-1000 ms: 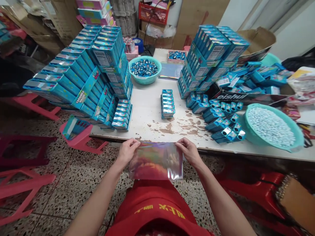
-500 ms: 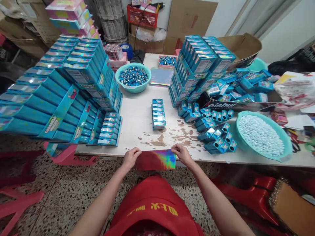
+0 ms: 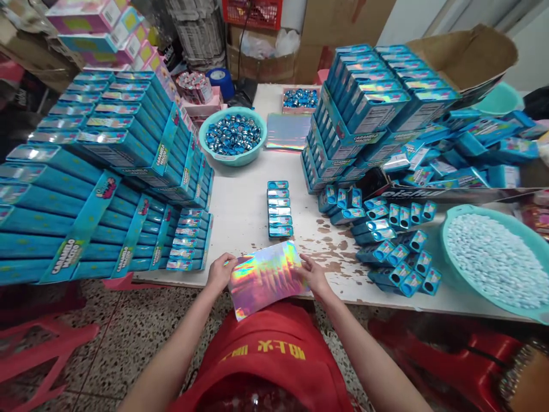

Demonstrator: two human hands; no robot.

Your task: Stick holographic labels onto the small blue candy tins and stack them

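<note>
Left hand (image 3: 222, 271), right hand (image 3: 315, 276): fingers pinch shiny sheet (image 3: 263, 276) at ends — uneven tug could crease it, forward swing bump box row (image 3: 280, 210) beyond fingers.

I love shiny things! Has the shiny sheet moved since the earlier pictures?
Yes. The shiny sheet has moved forward, farther over the table, toward the little row of boxes, and now slants, right side farther forward.

The sheet (image 3: 268, 272) shimmers with rainbow streaks.
</note>
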